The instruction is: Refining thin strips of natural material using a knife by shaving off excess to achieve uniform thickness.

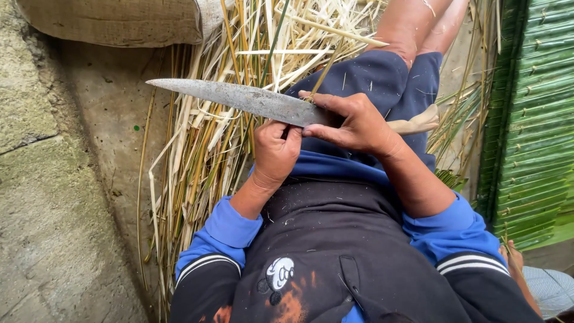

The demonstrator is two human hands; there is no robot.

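Steel knife [239, 98] is lying across the lap, its blade pointing left; the right hand [353, 122] is clamping its handle end, and the left hand [275, 149], just below, is pinching a thin strip.

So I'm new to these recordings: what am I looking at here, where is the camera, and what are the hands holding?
There is one view, from a camera worn on a person's head, looking down at their own lap and hands. The right hand grips a long, worn knife near the base of its blade, which points out to the left. The left hand is closed just under the blade, pinching something too thin to make out. A heap of pale split cane strips lies on the concrete floor beside the legs. A green woven-leaf panel stands on the right.
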